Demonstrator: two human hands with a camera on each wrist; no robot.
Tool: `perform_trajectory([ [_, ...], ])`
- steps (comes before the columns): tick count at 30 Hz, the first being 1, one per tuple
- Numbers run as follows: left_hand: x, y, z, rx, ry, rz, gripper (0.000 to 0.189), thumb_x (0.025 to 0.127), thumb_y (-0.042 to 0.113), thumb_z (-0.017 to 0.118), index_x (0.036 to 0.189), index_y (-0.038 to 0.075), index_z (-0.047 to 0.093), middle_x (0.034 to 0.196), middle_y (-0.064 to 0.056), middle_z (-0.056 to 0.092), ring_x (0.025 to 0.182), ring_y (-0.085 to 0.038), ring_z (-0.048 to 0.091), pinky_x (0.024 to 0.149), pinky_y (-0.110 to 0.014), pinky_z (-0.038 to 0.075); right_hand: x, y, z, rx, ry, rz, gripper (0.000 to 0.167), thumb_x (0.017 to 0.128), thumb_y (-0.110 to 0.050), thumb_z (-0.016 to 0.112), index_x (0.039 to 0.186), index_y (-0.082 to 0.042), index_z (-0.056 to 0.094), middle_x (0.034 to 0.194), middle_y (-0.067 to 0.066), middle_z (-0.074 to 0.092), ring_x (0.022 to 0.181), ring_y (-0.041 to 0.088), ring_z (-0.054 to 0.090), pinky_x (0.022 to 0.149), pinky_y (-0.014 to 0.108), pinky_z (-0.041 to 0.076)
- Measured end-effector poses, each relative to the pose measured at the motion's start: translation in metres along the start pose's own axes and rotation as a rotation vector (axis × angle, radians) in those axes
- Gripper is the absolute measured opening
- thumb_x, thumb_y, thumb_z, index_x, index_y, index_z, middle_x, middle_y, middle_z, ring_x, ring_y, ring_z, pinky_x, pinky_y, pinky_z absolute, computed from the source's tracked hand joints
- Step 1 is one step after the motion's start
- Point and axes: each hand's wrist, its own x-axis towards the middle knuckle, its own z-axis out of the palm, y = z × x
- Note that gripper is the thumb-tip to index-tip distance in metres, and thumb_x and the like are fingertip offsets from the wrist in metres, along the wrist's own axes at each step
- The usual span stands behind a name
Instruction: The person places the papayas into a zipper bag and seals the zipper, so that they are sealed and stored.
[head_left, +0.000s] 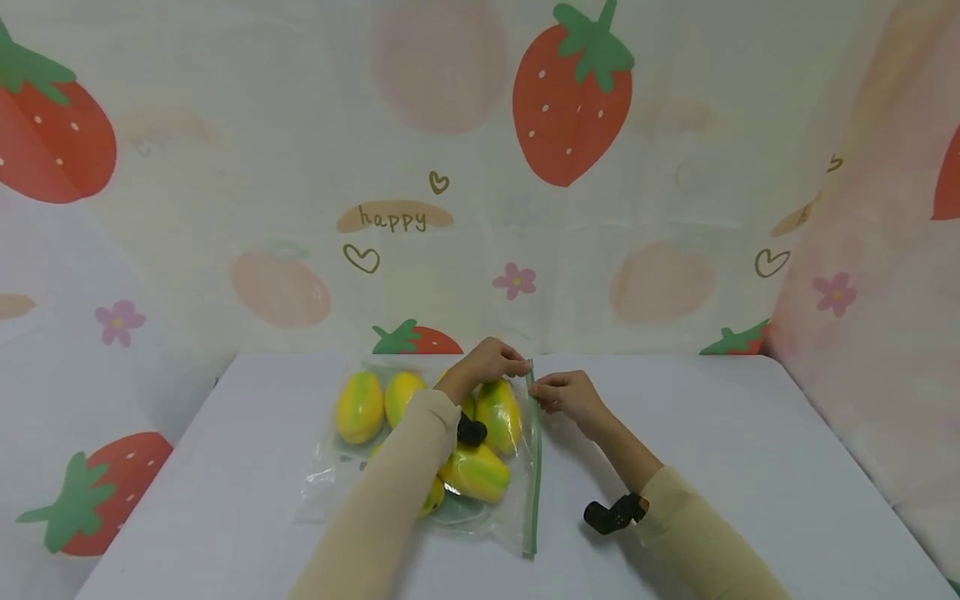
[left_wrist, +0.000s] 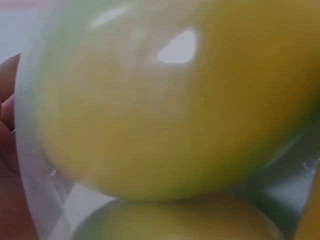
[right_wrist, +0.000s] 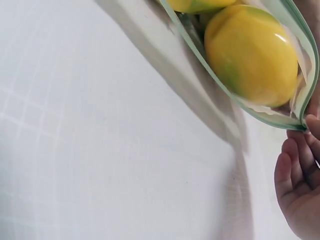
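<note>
A clear zip-lock bag (head_left: 318,492) with a green zip strip (head_left: 536,492) lies on the table, holding several glossy yellow fruits (head_left: 360,407) streaked with green, like mangoes. My left hand (head_left: 487,362) reaches over the bag and pinches the strip near its far end. Just nearer along the same strip, my right hand (head_left: 573,396) pinches it from the right. The right wrist view has the bag's mouth gaping around a fruit (right_wrist: 252,55), with my right hand (right_wrist: 302,185) at its corner. In the left wrist view a fruit (left_wrist: 150,115) fills most of the picture, and fingers (left_wrist: 7,110) show at the left edge.
The white table (head_left: 712,433) extends on both sides of the bag. Behind it hangs a pale cloth backdrop (head_left: 480,292) printed with strawberries. A black wrist camera (head_left: 617,515) sits by the right sleeve, and another (head_left: 471,431) overlaps the fruits.
</note>
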Motion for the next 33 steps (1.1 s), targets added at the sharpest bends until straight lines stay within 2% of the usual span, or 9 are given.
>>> perform_trajectory([
  [8,-0.003,-0.004,0.0,-0.079,0.049,-0.058,0.029,0.092,0.031,0.066,0.108,0.008,0.074,0.106,-0.008,0.074,0.1,-0.022,0.066,0.093,-0.033,0.053,0.0,-0.006,0.006,0.051,0.04,0.064,0.026,0.092,-0.015,0.067,0.107,0.005,0.07,0.084,0.002,0.072,0.07,0.013,0.063,0.069,0.025,0.058],
  [16,-0.002,-0.002,0.004,-0.189,0.125,-0.109,0.025,0.091,0.027,0.069,0.104,0.006,0.075,0.103,-0.008,0.074,0.095,-0.02,0.066,0.08,-0.025,0.052,-0.006,-0.008,0.012,0.042,0.098,0.081,0.026,0.09,-0.016,0.07,0.102,0.007,0.07,0.074,-0.001,0.069,0.066,0.011,0.06,0.064,0.022,0.055],
  [24,0.0,-0.001,0.007,-0.208,0.155,-0.138,0.027,0.09,0.028,0.069,0.105,0.006,0.075,0.103,-0.008,0.075,0.095,-0.021,0.065,0.086,-0.03,0.054,-0.032,-0.004,0.018,0.001,0.102,0.088,0.024,0.09,-0.015,0.069,0.097,0.008,0.072,0.07,0.0,0.068,0.062,0.012,0.06,0.061,0.022,0.054],
  [29,0.0,0.0,0.009,-0.231,0.163,-0.13,0.025,0.091,0.025,0.069,0.104,0.005,0.076,0.102,-0.009,0.075,0.09,-0.019,0.064,0.079,-0.026,0.053,-0.05,-0.001,0.025,0.004,0.11,0.076,0.021,0.088,-0.012,0.07,0.092,0.008,0.073,0.064,0.0,0.066,0.058,0.011,0.057,0.057,0.023,0.051],
  [33,-0.001,0.0,0.009,-0.265,0.208,-0.127,0.023,0.091,0.024,0.069,0.1,0.004,0.076,0.1,-0.01,0.074,0.086,-0.018,0.062,0.077,-0.026,0.053,-0.064,0.002,0.031,-0.01,0.093,0.075,0.019,0.086,-0.011,0.071,0.089,0.008,0.074,0.065,0.001,0.067,0.057,0.01,0.055,0.056,0.022,0.049],
])
